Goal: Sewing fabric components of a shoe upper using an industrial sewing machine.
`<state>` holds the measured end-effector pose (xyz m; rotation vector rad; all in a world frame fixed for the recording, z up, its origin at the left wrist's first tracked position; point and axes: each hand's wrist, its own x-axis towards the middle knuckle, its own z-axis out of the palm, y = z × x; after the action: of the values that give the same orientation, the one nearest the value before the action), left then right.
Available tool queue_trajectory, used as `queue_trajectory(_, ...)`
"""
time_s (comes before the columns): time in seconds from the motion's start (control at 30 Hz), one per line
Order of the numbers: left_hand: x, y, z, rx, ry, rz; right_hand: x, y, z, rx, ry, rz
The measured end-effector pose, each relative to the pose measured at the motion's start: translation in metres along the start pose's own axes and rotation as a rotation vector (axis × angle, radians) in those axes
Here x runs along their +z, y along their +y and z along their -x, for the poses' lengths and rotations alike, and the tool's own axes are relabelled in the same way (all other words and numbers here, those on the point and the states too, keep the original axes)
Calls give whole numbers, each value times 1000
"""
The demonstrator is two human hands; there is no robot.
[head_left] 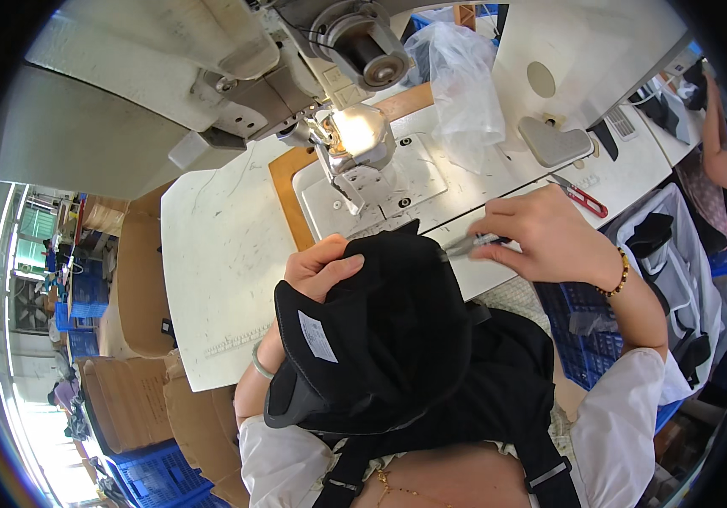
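Left hand: thumb and fingers pinch far left part of black cloth. White tag on its left side. Cloth lies over person's lap, near side of table, long way running near to far, far end leaning right. Machine just past far end. Small grey tool: right of cloth, tip pointing left at cloth's far right edge; can't tell if touching. Right hand: fingertips squeeze tool; left hand nearer cloth. Red snips lie farther right.
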<state>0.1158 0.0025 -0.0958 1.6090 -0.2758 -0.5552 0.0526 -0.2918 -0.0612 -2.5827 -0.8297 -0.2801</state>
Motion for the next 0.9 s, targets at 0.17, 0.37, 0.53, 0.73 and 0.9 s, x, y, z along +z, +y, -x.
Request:
queue_trajectory(0.17,-1,3,0,18,-5,-57,-4,-3,-3,14,-76,-10)
queue_trajectory(0.37,1,3,1,-11,-5,-33,1,0,-4,2,-68,-30)
queue_trajectory(0.53,-1,2,2,-22,-17,-33,6,0,-6,-30,-9,-78)
queue_trajectory(0.73,0,5,4,-71,-28,51,6,-5,-16,-30,70,-165)
queue_trajectory(0.9,6,13,7,-222,23,238,41,-15,-31,-112,350,-116)
